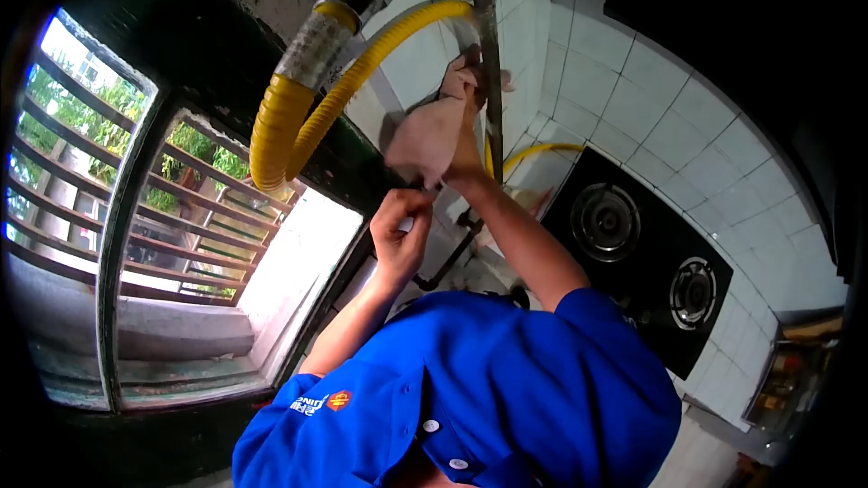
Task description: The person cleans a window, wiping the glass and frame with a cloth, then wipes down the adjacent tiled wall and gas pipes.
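A pale pink cloth (429, 137) hangs spread against the white wall tiles, beside a dark vertical pipe (489, 63). My left hand (402, 224) is closed in a pinch at the cloth's lower edge. Higher up, my right hand (472, 90) reaches to the pipe with its fingers wrapped in the cloth's upper part; the pipe and cloth partly hide them. A yellow corrugated hose (287, 131) loops above and left of my hands, joined to a metal fitting (316, 43).
A black two-burner gas stove (637, 248) stands at the right, with a thin yellow hose (542, 152) running to it. On the left is a barred window (172, 208) with a dark frame. Another dark pipe (449, 258) runs below my hands.
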Demonstrator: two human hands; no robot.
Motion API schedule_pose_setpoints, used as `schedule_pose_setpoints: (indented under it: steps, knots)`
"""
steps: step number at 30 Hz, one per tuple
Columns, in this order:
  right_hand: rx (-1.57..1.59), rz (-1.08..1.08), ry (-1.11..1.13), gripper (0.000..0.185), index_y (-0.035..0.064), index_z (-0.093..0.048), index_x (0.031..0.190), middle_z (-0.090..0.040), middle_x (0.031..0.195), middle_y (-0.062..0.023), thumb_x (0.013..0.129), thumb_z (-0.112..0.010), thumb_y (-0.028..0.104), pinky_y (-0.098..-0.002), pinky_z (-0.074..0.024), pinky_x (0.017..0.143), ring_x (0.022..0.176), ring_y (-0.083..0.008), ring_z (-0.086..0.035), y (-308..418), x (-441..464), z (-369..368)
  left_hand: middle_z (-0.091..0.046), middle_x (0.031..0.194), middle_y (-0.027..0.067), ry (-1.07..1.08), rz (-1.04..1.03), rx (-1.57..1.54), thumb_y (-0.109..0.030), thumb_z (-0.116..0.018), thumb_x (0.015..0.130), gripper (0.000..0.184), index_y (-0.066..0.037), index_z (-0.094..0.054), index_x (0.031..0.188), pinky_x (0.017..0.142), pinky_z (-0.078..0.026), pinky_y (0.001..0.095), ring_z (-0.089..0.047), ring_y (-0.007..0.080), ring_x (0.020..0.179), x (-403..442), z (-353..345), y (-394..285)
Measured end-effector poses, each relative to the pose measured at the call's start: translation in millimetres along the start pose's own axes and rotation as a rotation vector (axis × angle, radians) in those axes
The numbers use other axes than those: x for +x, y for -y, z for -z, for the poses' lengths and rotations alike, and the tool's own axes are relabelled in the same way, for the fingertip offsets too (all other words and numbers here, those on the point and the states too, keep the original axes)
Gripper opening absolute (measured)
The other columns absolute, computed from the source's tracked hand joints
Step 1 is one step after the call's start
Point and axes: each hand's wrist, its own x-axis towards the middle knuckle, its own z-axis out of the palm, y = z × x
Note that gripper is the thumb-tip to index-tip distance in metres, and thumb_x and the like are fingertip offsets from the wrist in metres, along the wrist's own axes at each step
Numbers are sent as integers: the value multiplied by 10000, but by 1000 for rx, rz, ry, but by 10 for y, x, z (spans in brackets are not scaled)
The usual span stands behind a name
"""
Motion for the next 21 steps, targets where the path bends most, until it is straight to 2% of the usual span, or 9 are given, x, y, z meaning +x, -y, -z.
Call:
schedule_pose_setpoints:
  steps: [2, 4, 6, 7, 10, 13, 17, 19, 21]
  knots:
    - [137, -71, 118, 485, 34, -406, 1191, -500, 1095, -143, 835, -646, 257, -430, -436, 872, 997, -294, -506, -97, -360, -125, -578, 916, 60, 6, -12, 24, 128, -536, 832, 168, 26, -636, 922, 689, -432, 229, -549, 122, 782, -33, 8, -4]
    - [753, -505, 180, 681, -3, -281, 1360, -460, 1196, -168, 871, -656, 286, -413, -458, 933, 1135, -272, -489, -126, -1152, -458, -580, 909, 66, 19, 1, 2, 124, -539, 828, 164, 23, -634, 916, 702, -437, 231, -554, 128, 788, -33, 7, 24]
    - [1364, -893, -172, 555, 13, -365, 1311, -529, 1089, -135, 916, -613, 315, -397, -492, 871, 1065, -240, -541, -11, -1439, -603, -581, 904, 73, 13, 12, -15, 123, -540, 822, 163, 21, -632, 910, 715, -448, 235, -566, 137, 793, -40, -27, 38]
    - [900, -579, -164, 488, 26, -407, 1278, -534, 1014, -107, 951, -562, 353, -364, -505, 813, 1027, -215, -550, 210, -1219, -296, -585, 910, 77, 32, 21, -20, 123, -545, 822, 163, 20, -633, 912, 722, -453, 239, -572, 141, 798, -41, -33, 55]
    - [1093, -431, 105, 483, 12, -417, 1285, -528, 1011, -98, 988, -496, 384, -353, -487, 893, 1065, -228, -532, 205, -802, -115, -595, 906, 81, 49, 48, -31, 123, -564, 819, 157, 16, -637, 909, 726, -462, 248, -584, 149, 803, -54, -69, -9]
    - [370, -430, -186, 561, 28, -506, 1198, -609, 976, -139, 903, -541, 503, -367, -455, 897, 920, -233, -593, 441, -356, 102, -608, 877, 79, 62, 21, 33, 116, -584, 817, 144, 16, -651, 896, 721, -457, 246, -584, 148, 794, -79, -77, -11]
    - [-369, -175, 775, 381, 75, -648, 803, -645, 780, -67, 836, -625, 454, -401, -475, 852, 786, -243, -637, 710, -134, 561, -607, 876, 72, 49, 42, 26, 111, -588, 823, 130, 16, -644, 892, 705, -461, 242, -587, 138, 781, -101, -58, -76]
    - [-522, -162, 924, 371, 96, -626, 674, -599, 661, -48, 859, -605, 416, -405, -475, 851, 691, -236, -624, 856, -142, 697, -607, 881, 73, 39, 47, 24, 113, -583, 824, 133, 18, -643, 896, 706, -463, 242, -588, 136, 783, -137, -43, -37]
    - [-493, -189, 704, 362, 96, -623, 655, -582, 624, -47, 840, -622, 407, -417, -476, 857, 658, -243, -618, 641, -271, 299, -606, 902, 77, 43, 103, -31, 118, -565, 826, 144, 23, -639, 905, 714, -467, 240, -589, 133, 793, -179, -27, 32]
